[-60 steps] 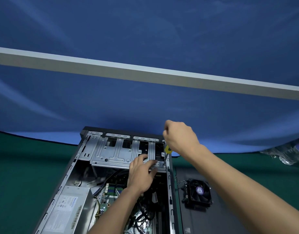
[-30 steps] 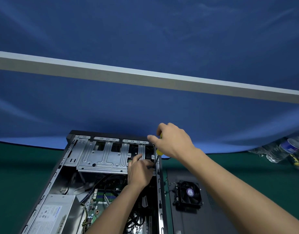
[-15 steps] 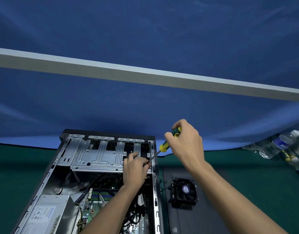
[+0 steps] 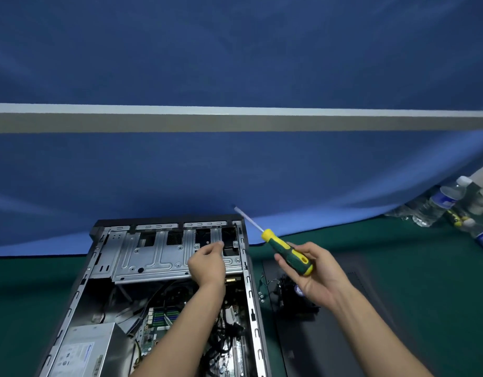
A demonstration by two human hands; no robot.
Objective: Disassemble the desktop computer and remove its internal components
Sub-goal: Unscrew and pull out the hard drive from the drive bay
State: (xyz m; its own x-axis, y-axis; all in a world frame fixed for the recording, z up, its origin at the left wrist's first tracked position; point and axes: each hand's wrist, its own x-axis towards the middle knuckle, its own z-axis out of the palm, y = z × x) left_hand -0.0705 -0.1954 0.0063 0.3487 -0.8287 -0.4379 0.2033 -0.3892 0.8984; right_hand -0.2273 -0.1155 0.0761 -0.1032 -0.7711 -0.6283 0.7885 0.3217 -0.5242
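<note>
An open desktop computer case lies on its side on the green table. A silver drive cage spans its far end. The motherboard and the power supply sit nearer me. My left hand rests on the right part of the cage, its fingertips pinched together as if on something small that I cannot make out. My right hand is right of the case, above the table, and holds a yellow and green screwdriver whose shaft points up and left.
A black side panel lies right of the case with a black cooler fan and a few loose screws on it. Plastic water bottles lie at the far right. A blue cloth backdrop hangs behind the table.
My right hand has pulled the screwdriver away from the cage's right edge and swung it out to the right, shaft pointing up. My left hand stays on the cage, fingers pinched.
</note>
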